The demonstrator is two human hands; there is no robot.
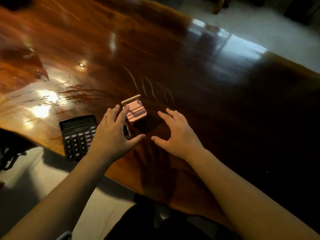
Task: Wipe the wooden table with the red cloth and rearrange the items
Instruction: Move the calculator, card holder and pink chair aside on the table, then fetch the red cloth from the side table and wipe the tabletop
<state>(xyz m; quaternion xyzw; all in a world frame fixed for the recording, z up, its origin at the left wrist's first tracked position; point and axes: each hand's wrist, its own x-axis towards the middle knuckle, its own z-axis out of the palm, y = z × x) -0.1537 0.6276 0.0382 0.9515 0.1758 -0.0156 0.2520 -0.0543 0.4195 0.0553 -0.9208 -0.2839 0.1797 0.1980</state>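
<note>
Both hands hovering over the glossy table

Left hand (112, 135) and right hand (176, 134) spread open, pink stand (135, 110) at 12 o'clock between them, black calculator (76, 135) at 9 on the table (207, 94).

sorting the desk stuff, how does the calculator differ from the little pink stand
The calculator is black and lies flat; the pink stand is pale and stands upright with a raised back. The calculator is clearly bigger. The left hand partly covers the calculator, while its fingertips only reach the stand's side. Both sit on the wooden table.
</note>
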